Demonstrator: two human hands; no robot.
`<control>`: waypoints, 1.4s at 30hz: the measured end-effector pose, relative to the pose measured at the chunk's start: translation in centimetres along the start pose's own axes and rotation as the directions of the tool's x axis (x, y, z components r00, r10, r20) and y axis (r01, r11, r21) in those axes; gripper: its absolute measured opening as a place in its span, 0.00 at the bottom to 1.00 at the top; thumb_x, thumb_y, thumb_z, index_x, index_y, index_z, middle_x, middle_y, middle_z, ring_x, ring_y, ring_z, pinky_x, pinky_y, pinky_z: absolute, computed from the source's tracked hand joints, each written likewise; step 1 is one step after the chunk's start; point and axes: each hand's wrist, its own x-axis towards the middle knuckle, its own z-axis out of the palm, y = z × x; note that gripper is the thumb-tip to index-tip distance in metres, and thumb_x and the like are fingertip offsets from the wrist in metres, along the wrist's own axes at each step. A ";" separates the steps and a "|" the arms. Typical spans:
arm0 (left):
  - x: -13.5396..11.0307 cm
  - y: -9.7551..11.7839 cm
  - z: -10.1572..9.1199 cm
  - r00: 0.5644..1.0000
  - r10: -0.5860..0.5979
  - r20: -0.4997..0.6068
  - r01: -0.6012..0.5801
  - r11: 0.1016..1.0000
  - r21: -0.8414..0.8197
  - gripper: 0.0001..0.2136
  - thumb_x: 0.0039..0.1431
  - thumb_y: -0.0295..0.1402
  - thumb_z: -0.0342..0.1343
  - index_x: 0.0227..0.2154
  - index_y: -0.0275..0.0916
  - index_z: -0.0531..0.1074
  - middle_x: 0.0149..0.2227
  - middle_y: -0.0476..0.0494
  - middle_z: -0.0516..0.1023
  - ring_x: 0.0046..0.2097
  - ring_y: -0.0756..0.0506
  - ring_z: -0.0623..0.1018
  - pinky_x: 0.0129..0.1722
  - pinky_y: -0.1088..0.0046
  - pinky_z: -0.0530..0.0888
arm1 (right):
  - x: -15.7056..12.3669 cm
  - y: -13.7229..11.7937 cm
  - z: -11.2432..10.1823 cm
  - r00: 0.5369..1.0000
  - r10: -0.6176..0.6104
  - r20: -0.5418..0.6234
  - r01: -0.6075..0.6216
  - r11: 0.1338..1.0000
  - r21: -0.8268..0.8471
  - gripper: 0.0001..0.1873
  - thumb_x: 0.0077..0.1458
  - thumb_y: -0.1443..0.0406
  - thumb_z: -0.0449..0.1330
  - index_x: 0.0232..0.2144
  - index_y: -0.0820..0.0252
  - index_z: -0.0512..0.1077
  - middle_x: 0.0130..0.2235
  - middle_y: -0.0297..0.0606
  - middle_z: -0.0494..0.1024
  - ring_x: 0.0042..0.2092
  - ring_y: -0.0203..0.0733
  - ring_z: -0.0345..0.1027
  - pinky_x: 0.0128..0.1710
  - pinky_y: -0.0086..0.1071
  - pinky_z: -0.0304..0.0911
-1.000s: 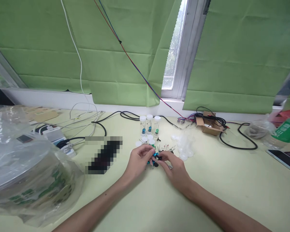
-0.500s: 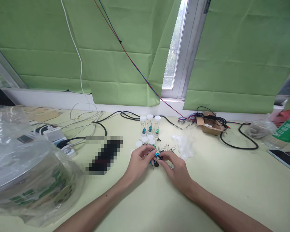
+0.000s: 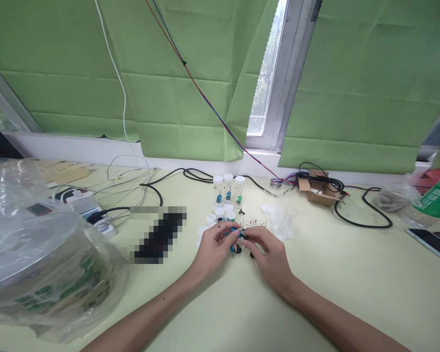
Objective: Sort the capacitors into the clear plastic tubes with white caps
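Observation:
My left hand (image 3: 217, 245) is closed in a pinch around a small blue part (image 3: 236, 230), mostly covered by the fingers. Opposite it, my right hand (image 3: 270, 253) pinches a small black piece (image 3: 245, 236) that meets or nearly meets the blue part. Fingertips hide whether the two are joined. Just beyond the hands stand several clear vials with white lids, among them a vial (image 3: 239, 191) with a green piece and a vial (image 3: 218, 191) with a blue piece inside. Small loose parts with thin metal pins (image 3: 254, 224) lie behind the fingers, and a black round piece (image 3: 238, 249) lies beneath them.
White translucent plastic pieces (image 3: 283, 220) are piled right of the vials. A bagged tub (image 3: 58, 274) fills the left side, near a power strip (image 3: 95, 215) with cables. Farther right are a small cardboard box (image 3: 319, 193), a bottle (image 3: 430, 203) and a phone (image 3: 432, 244).
Both hands stay close together with small finger shifts. The blue part is now more covered by my left fingers, and a black round piece shows beside my right hand.

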 end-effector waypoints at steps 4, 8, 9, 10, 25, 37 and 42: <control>0.1 -0.1 0.0 1.000 0.001 -0.015 -0.001 1.000 0.003 0.10 0.57 0.39 0.58 0.37 0.38 0.76 0.39 0.43 0.75 0.30 0.49 0.73 0.34 0.72 0.74 | 0.1 0.0 0.0 1.000 0.006 -0.004 -0.006 1.000 0.006 0.04 0.60 0.67 0.58 0.38 0.56 0.73 0.37 0.41 0.76 0.40 0.43 0.72 0.36 0.36 0.74; 0.0 -0.3 -0.2 1.000 0.004 -0.018 -0.004 1.000 0.018 0.10 0.58 0.39 0.58 0.38 0.39 0.76 0.35 0.46 0.75 0.30 0.49 0.73 0.34 0.73 0.73 | 0.0 0.1 0.0 1.000 0.014 0.001 -0.014 0.999 0.038 0.06 0.59 0.68 0.59 0.39 0.56 0.74 0.39 0.41 0.76 0.40 0.43 0.72 0.38 0.37 0.74; 0.0 -0.4 -0.2 1.000 0.006 -0.017 -0.006 1.000 0.024 0.10 0.58 0.39 0.57 0.39 0.39 0.75 0.33 0.46 0.74 0.30 0.49 0.73 0.34 0.73 0.73 | -0.1 0.1 0.0 1.000 0.015 0.002 -0.015 0.999 0.044 0.06 0.59 0.69 0.59 0.40 0.56 0.74 0.39 0.41 0.75 0.40 0.43 0.72 0.39 0.37 0.74; -0.1 -0.4 -0.2 1.000 0.007 -0.015 -0.007 1.000 0.029 0.10 0.59 0.38 0.57 0.39 0.39 0.75 0.32 0.47 0.74 0.30 0.49 0.73 0.34 0.73 0.72 | -0.1 0.1 0.0 1.000 0.016 0.000 -0.016 0.999 0.047 0.07 0.59 0.69 0.59 0.40 0.56 0.74 0.39 0.41 0.76 0.40 0.43 0.72 0.39 0.37 0.74; -0.4 -0.3 0.2 0.998 0.039 0.053 -0.041 0.998 0.044 0.10 0.61 0.37 0.56 0.42 0.40 0.76 0.42 0.44 0.73 0.31 0.51 0.75 0.36 0.71 0.74 | -0.3 0.4 0.1 0.986 0.163 -0.036 -0.156 0.975 0.156 0.06 0.59 0.66 0.59 0.40 0.59 0.72 0.36 0.39 0.78 0.36 0.41 0.76 0.38 0.35 0.74; -0.4 -0.8 0.0 0.989 0.134 0.059 -0.139 0.986 0.089 0.08 0.60 0.32 0.57 0.40 0.40 0.76 0.42 0.42 0.73 0.39 0.46 0.77 0.37 0.71 0.75 | -0.3 0.3 -0.2 0.973 0.232 -0.009 -0.223 0.945 0.239 0.07 0.60 0.64 0.60 0.40 0.57 0.75 0.38 0.38 0.78 0.36 0.40 0.73 0.38 0.33 0.71; -0.5 -0.4 0.2 0.985 0.165 0.047 -0.169 0.981 0.091 0.07 0.60 0.32 0.57 0.40 0.40 0.76 0.41 0.43 0.73 0.37 0.48 0.76 0.35 0.73 0.75 | -0.1 0.0 0.1 0.948 0.317 0.022 -0.306 0.892 0.332 0.06 0.59 0.62 0.61 0.37 0.58 0.75 0.31 0.35 0.77 0.30 0.38 0.71 0.31 0.32 0.69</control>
